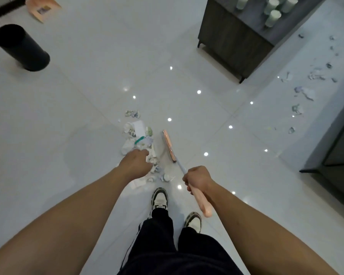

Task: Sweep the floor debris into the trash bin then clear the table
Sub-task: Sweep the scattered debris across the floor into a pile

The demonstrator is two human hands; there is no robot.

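A pile of crumpled paper scraps (136,135) lies on the white tiled floor just ahead of my feet. My right hand (197,178) is shut on the pink handle of a broom, and its pink head (169,145) rests on the floor right of the pile. My left hand (136,163) hovers over the near edge of the pile with its fingers curled; what is under them is hidden. The black cylindrical trash bin (21,47) stands at the far left. The dark table (232,36) stands at the upper right with pale cups (272,17) on it.
More paper debris (306,92) is scattered along the floor at the right, between the table and a dark cabinet (338,155) at the right edge. A pinkish flat object (42,7) lies on the floor behind the bin. My two shoes (160,198) stand behind the pile.
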